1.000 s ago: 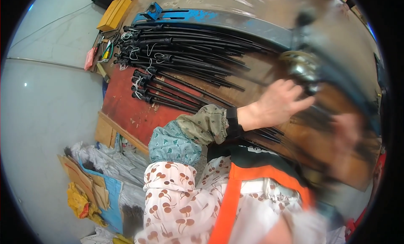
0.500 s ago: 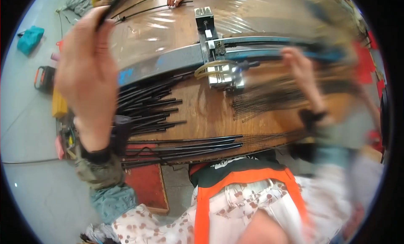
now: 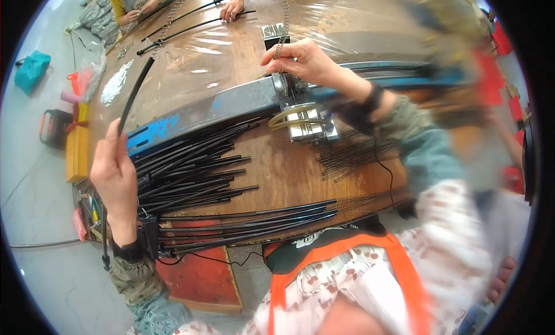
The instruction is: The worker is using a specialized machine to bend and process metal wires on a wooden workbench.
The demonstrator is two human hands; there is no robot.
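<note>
My left hand [image 3: 114, 173] is closed round a black tube [image 3: 136, 95], raised over the left end of the table. Its upper end points up and right; a lower length hangs past my wrist. From the tube's upper end a thin coil spring [image 3: 167, 26] runs up out of view. My right hand [image 3: 303, 60] pinches a coil spring [image 3: 283, 17] between thumb and fingers, above the metal clamping fixture [image 3: 306, 124]. Whether both stretches belong to one spring is hidden beyond the upper edge.
Black tubes [image 3: 202, 173] lie piled at left, with loose springs [image 3: 350, 156] right of the fixture. Several tubes with springs [image 3: 248, 225] line the near edge. A steel beam [image 3: 214, 104] crosses the table. Across it, a co-worker's hand [image 3: 232, 10] touches a black rod [image 3: 199, 30].
My right hand has moved left and up from above the springs to the fixture, now pinching a spring. My left hand has lowered, its tube now in plain view.
</note>
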